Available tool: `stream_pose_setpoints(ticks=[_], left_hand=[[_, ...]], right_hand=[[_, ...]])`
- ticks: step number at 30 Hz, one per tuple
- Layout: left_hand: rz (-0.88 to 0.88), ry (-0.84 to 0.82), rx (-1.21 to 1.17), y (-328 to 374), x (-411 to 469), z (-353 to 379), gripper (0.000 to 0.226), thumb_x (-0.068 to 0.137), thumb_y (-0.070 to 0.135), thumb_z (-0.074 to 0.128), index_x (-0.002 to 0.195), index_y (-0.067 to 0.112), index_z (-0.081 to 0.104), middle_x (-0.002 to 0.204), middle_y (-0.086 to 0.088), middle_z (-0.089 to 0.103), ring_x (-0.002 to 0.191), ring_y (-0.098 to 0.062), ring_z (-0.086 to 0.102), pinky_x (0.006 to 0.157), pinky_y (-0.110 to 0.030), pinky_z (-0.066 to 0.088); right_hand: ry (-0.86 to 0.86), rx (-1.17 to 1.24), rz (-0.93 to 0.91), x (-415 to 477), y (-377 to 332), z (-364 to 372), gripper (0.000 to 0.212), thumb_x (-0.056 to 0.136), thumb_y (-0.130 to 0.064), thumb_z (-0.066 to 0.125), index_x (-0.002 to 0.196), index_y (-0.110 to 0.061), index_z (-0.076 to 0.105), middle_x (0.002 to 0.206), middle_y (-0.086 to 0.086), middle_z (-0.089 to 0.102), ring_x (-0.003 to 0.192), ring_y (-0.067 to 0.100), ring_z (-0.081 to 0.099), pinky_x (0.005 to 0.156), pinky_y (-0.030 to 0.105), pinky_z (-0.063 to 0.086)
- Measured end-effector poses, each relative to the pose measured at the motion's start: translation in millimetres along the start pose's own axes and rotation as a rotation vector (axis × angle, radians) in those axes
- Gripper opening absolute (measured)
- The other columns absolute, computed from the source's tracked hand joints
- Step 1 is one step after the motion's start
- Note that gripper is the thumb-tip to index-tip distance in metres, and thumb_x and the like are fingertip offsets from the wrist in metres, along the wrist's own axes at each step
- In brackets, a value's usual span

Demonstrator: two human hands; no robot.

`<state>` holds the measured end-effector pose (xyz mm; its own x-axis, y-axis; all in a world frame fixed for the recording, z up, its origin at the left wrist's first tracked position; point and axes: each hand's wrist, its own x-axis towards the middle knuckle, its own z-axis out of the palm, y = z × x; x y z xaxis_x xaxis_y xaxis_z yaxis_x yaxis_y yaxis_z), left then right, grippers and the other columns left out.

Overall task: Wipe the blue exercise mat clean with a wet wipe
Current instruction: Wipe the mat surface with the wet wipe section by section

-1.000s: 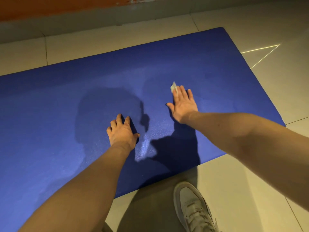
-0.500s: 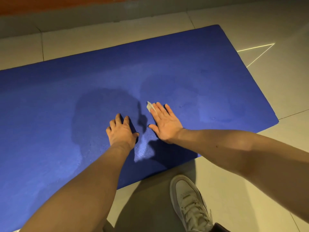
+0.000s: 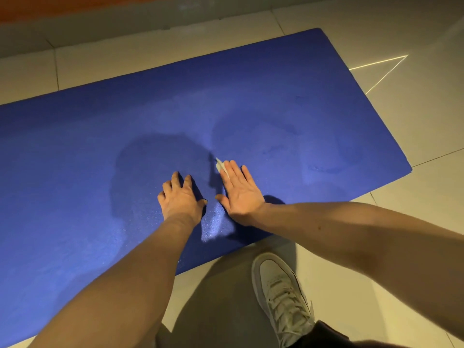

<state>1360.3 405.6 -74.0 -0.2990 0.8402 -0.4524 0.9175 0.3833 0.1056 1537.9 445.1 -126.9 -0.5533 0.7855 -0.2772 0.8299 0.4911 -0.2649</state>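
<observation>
two bare hands down on one blue foam exercise mat (image 3: 276,101), right hand (image 3: 239,190) flat with fingers straight pressing one small white wet wipe (image 3: 220,165), left hand (image 3: 180,197) propped on bent fingers grasping nothing, one white lace-up sneaker (image 3: 281,295) on beige floor tiles (image 3: 414,33)

A mat (image 3: 251,109) lies flat on the floor (image 3: 414,222), spreading from 8 o'clock to 2 o'clock. Both hands rest on it near its centre, the left hand (image 3: 180,199) just beside the right hand (image 3: 241,192), at its 9 o'clock. A wipe (image 3: 220,165) lies under the right fingertips, poking out at 11 o'clock. A shoe (image 3: 281,292) stands on the floor at 5 o'clock, off the mat's near edge. A wall (image 3: 75,16) runs behind at 12 o'clock.
</observation>
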Motion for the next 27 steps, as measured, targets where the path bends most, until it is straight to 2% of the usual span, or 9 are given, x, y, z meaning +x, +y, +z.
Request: stream_pose_setpoints(ticks=[3, 8, 12, 15, 18, 21, 23, 27], left_hand=[[0.006, -0.001, -0.014, 3, -4, 3, 0.082, 0.09, 0.052, 0.066, 0.155, 0.023, 0.026, 0.164, -0.007, 0.01, 0.145, -0.034, 0.017, 0.117, -0.048, 0.022], [0.011, -0.01, -0.017, 5, -15, 8, 0.083, 0.088, 0.053, 0.068, 0.154, 0.023, 0.027, 0.162, -0.007, 0.012, 0.143, -0.034, 0.018, 0.116, -0.049, 0.024], [0.012, -0.013, -0.024, 11, -22, 12, 0.083, 0.087, 0.054, 0.068, 0.153, 0.023, 0.028, 0.162, -0.007, 0.013, 0.142, -0.034, 0.019, 0.115, -0.048, 0.025], [0.006, -0.017, -0.025, 15, -29, 17, 0.083, 0.088, 0.052, 0.068, 0.155, 0.023, 0.026, 0.163, -0.007, 0.011, 0.143, -0.034, 0.017, 0.116, -0.048, 0.024], [0.001, -0.002, -0.018, 18, -35, 21, 0.082, 0.089, 0.051, 0.066, 0.155, 0.023, 0.026, 0.163, -0.007, 0.011, 0.144, -0.034, 0.017, 0.116, -0.047, 0.023], [0.004, 0.005, -0.016, 20, -41, 24, 0.08, 0.089, 0.05, 0.067, 0.153, 0.022, 0.029, 0.162, -0.007, 0.013, 0.142, -0.034, 0.019, 0.114, -0.047, 0.024], [0.009, -0.002, -0.014, 21, -45, 26, 0.079, 0.089, 0.05, 0.067, 0.153, 0.022, 0.029, 0.162, -0.007, 0.014, 0.142, -0.034, 0.019, 0.114, -0.047, 0.024], [0.007, -0.004, -0.014, 22, -52, 30, 0.08, 0.089, 0.05, 0.067, 0.153, 0.023, 0.029, 0.162, -0.008, 0.014, 0.142, -0.034, 0.019, 0.115, -0.048, 0.024]], right_hand=[[-0.011, -0.158, -0.091, 1, 29, -4, 0.075, 0.102, -0.053, 0.012, 0.163, -0.013, -0.003, 0.172, 0.004, -0.002, 0.158, 0.024, -0.006, 0.127, 0.049, -0.002], [0.022, -0.183, 0.213, 9, 91, -42, 0.076, 0.106, -0.056, 0.018, 0.162, -0.015, -0.014, 0.17, -0.001, -0.015, 0.157, 0.023, -0.01, 0.126, 0.048, -0.006], [-0.008, -0.093, 0.274, 5, 65, -39, 0.079, 0.105, -0.058, 0.016, 0.161, -0.012, -0.016, 0.169, 0.0, -0.021, 0.156, 0.024, -0.018, 0.126, 0.05, -0.008], [-0.017, -0.024, 0.159, -17, 27, -14, 0.079, 0.106, -0.053, 0.026, 0.161, -0.012, -0.013, 0.17, 0.0, -0.018, 0.156, 0.025, -0.016, 0.126, 0.05, -0.004], [-0.016, 0.071, -0.065, -40, 9, 3, 0.08, 0.104, -0.047, 0.039, 0.163, -0.016, -0.005, 0.172, 0.004, 0.0, 0.158, 0.022, -0.008, 0.127, 0.048, -0.003], [0.0, -0.058, -0.143, -46, 25, 4, 0.077, 0.104, -0.046, 0.038, 0.163, -0.02, -0.005, 0.171, 0.003, 0.007, 0.158, 0.023, -0.001, 0.127, 0.047, -0.003], [0.022, -0.155, -0.06, -46, 48, -3, 0.074, 0.106, -0.049, 0.029, 0.161, -0.022, -0.012, 0.172, 0.0, 0.0, 0.158, 0.023, -0.003, 0.127, 0.047, -0.003], [0.042, -0.117, 0.224, -54, 93, -19, 0.075, 0.106, -0.053, 0.022, 0.162, -0.018, -0.013, 0.171, -0.002, -0.011, 0.158, 0.023, -0.008, 0.126, 0.049, -0.005]])
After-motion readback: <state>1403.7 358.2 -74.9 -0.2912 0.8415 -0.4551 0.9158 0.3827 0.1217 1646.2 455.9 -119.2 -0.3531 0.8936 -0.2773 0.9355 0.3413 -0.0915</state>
